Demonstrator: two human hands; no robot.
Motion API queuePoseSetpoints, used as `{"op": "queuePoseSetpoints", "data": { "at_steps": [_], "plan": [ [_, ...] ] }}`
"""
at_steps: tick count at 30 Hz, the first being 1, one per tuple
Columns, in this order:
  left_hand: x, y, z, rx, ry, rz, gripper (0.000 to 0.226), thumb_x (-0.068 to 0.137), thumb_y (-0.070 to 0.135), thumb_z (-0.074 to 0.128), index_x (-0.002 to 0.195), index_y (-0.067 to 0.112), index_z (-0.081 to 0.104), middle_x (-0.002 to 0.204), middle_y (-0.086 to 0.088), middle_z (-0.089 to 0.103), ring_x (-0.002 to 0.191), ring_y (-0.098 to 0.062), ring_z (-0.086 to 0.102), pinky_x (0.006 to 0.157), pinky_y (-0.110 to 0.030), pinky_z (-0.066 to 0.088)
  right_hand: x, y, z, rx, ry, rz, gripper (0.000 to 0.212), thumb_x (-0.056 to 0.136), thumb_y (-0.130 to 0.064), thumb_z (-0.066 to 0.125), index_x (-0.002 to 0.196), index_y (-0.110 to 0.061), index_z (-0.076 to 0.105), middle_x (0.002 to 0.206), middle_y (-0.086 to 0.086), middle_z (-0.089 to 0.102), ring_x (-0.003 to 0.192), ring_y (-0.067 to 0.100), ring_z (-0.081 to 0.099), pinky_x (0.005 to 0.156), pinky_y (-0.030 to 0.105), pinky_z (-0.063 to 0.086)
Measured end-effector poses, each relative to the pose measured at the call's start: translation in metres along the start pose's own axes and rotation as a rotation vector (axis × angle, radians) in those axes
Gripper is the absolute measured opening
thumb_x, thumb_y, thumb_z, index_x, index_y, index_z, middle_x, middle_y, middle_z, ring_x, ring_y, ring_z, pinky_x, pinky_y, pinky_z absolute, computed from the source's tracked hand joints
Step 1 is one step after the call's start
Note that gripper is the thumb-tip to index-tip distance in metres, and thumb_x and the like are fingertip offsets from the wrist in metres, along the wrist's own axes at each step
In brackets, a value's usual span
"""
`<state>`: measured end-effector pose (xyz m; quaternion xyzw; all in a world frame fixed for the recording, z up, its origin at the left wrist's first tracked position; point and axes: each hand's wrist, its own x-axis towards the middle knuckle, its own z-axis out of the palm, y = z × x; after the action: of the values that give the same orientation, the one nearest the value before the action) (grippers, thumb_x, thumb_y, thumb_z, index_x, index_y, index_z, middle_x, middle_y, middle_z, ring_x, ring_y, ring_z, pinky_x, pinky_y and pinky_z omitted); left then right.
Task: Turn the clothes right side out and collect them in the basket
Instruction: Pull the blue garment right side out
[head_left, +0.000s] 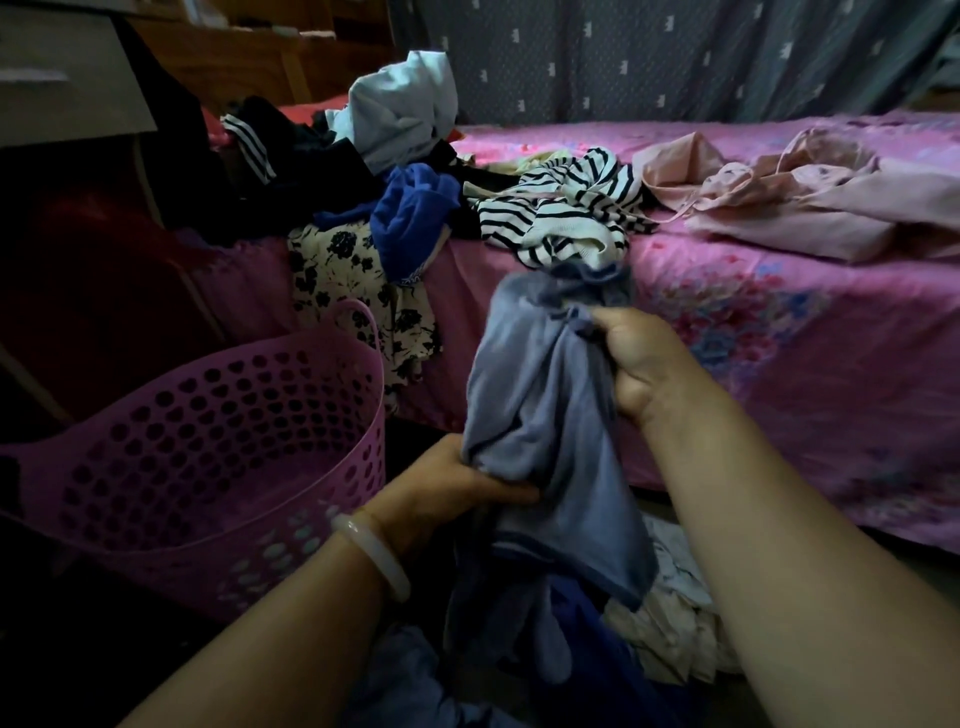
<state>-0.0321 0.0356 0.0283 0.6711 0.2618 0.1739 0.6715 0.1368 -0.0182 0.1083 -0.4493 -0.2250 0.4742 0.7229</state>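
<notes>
Both hands hold a grey-blue garment (545, 410) in front of the bed. My right hand (641, 358) grips its bunched upper part. My left hand (447, 488), with a pale bangle on the wrist, grips its lower left edge. The cloth hangs down between them. A purple perforated basket (218, 447) stands on the floor to the left, with nothing visible in the part of its inside that shows. On the pink bed (779, 322) lie more clothes: a black-and-white striped top (561, 208), a royal blue garment (410, 208), a floral piece (353, 280), a light pink garment (795, 197).
A heap of dark and white clothes (363, 130) is piled at the bed's far left corner. More clothes, blue and pale (670, 613), lie below my arms. Wooden furniture (249, 47) stands at the back left and a patterned grey curtain (675, 57) hangs behind the bed.
</notes>
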Motion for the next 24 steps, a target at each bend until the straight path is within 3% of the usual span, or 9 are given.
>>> {"op": "queuePoseSetpoints", "data": {
  "at_steps": [1, 3, 5, 6, 9, 13, 19, 22, 24],
  "plan": [
    [-0.001, 0.004, -0.003, -0.047, 0.027, 0.003, 0.041, 0.06, -0.001, 0.082, 0.099, -0.001, 0.07, 0.1, -0.017, 0.072, 0.092, -0.026, 0.069, 0.081, -0.032, 0.058, 0.007, 0.005, -0.013, -0.163, 0.122, -0.015, 0.01, 0.081, 0.004, 0.061, 0.088, 0.001, 0.066, 0.076, 0.014, 0.07, 0.072, 0.027, 0.068, 0.066, 0.036, 0.059],
    [-0.003, 0.011, -0.009, -0.12, 0.034, 0.008, 0.04, 0.062, 0.011, 0.083, 0.099, 0.001, 0.071, 0.097, -0.018, 0.072, 0.087, -0.025, 0.07, 0.074, -0.031, 0.058, 0.013, 0.014, -0.034, -0.54, 0.246, 0.006, 0.049, 0.077, 0.0, 0.072, 0.122, -0.003, 0.056, 0.11, 0.015, 0.063, 0.101, 0.032, 0.063, 0.078, 0.041, 0.056],
    [-0.002, 0.018, -0.009, -0.131, 0.018, 0.017, 0.039, 0.065, 0.02, 0.078, 0.098, 0.002, 0.071, 0.095, -0.017, 0.073, 0.084, -0.024, 0.07, 0.071, -0.028, 0.056, 0.008, 0.019, -0.041, -0.763, 0.157, 0.023, 0.09, 0.073, -0.013, 0.08, 0.148, -0.021, 0.031, 0.136, 0.007, 0.045, 0.12, 0.023, 0.051, 0.081, 0.032, 0.047],
    [-0.001, 0.021, -0.008, -0.138, 0.014, 0.022, 0.038, 0.065, 0.021, 0.075, 0.097, 0.002, 0.071, 0.094, -0.016, 0.073, 0.083, -0.023, 0.07, 0.07, -0.027, 0.056, 0.002, 0.021, -0.037, -0.789, 0.014, 0.04, 0.095, 0.071, -0.021, 0.081, 0.15, -0.027, 0.027, 0.139, 0.004, 0.042, 0.12, 0.018, 0.049, 0.077, 0.027, 0.043],
    [0.001, 0.029, -0.005, -0.179, -0.025, 0.027, 0.036, 0.068, 0.013, 0.071, 0.102, 0.001, 0.068, 0.1, -0.017, 0.072, 0.094, -0.026, 0.069, 0.079, -0.028, 0.057, -0.008, 0.031, -0.023, -0.713, -0.391, 0.198, 0.087, 0.067, -0.039, 0.076, 0.144, -0.026, 0.039, 0.137, 0.009, 0.054, 0.115, 0.018, 0.059, 0.087, 0.032, 0.048],
    [0.001, 0.032, -0.013, -0.231, 0.006, 0.056, 0.041, 0.072, 0.007, 0.068, 0.112, -0.002, 0.063, 0.108, -0.022, 0.069, 0.099, -0.031, 0.068, 0.082, -0.033, 0.057, -0.01, 0.043, -0.021, -0.519, -0.506, 0.309, 0.064, 0.073, -0.032, 0.076, 0.127, -0.004, 0.057, 0.123, 0.02, 0.064, 0.117, 0.032, 0.06, 0.103, 0.044, 0.045],
    [0.004, 0.024, -0.026, -0.266, 0.062, -0.003, 0.035, 0.085, 0.004, 0.06, 0.119, 0.0, 0.061, 0.111, -0.021, 0.068, 0.093, -0.029, 0.069, 0.074, -0.033, 0.058, -0.001, 0.06, -0.007, -0.626, -0.068, 0.261, 0.018, 0.083, 0.007, 0.06, 0.099, 0.002, 0.067, 0.092, 0.018, 0.072, 0.084, 0.027, 0.069, 0.085, 0.04, 0.056],
    [-0.001, 0.009, -0.037, -0.166, 0.05, -0.168, 0.055, 0.08, -0.004, 0.065, 0.129, 0.015, 0.051, 0.116, -0.014, 0.066, 0.095, -0.024, 0.067, 0.07, -0.03, 0.057, 0.001, 0.052, 0.002, -0.428, 0.04, 0.245, 0.012, 0.09, 0.006, 0.052, 0.097, 0.005, 0.063, 0.087, 0.017, 0.068, 0.078, 0.025, 0.066, 0.075, 0.035, 0.056],
    [-0.007, -0.013, -0.036, -0.155, 0.01, -0.297, 0.054, 0.077, -0.015, 0.064, 0.119, 0.017, 0.056, 0.102, -0.01, 0.07, 0.086, -0.022, 0.068, 0.063, -0.028, 0.057, -0.002, 0.045, 0.012, -0.25, 0.012, 0.268, 0.013, 0.094, 0.001, 0.05, 0.095, 0.006, 0.061, 0.091, 0.017, 0.067, 0.082, 0.025, 0.066, 0.075, 0.035, 0.055]
  ]
}}
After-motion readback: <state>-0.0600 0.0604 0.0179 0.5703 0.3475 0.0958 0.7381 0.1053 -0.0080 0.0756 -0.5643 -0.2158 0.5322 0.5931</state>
